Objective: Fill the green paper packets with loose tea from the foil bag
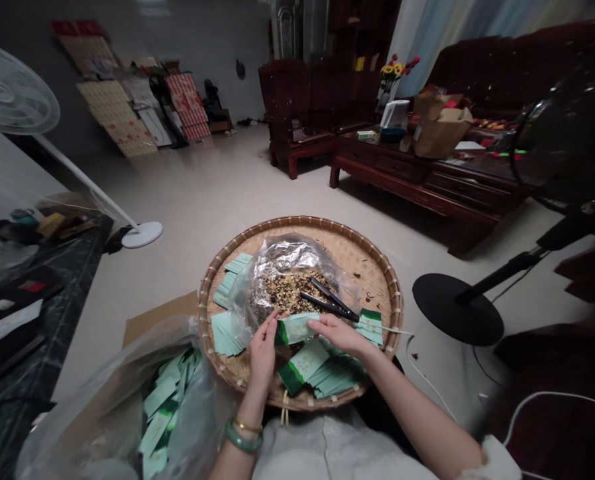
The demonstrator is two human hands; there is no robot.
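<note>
My left hand [264, 343] pinches the dark green left end of a light green sachet [297, 328]. The other end is between the thumb and fingers of my right hand [338, 333]. Just beyond it, an open clear plastic bag [290, 250] holds a dry yellow and dark loose mix [287, 290]. A black two-armed tool [330, 303], like a hair straightener with a white cord, lies spread across the bag. More green sachets [335, 373] are fanned below my hands, and stacked sachets [226, 333] lie at the left of the round woven bamboo tray [390, 287].
A large clear bag [102, 393] of green sachets stands at lower left by a cardboard sheet [162, 317]. A white fan [142, 235] is to the left, a black fan [457, 310] to the right. The white cord [430, 383] trails over the floor. Beyond is a dark wooden table [402, 177].
</note>
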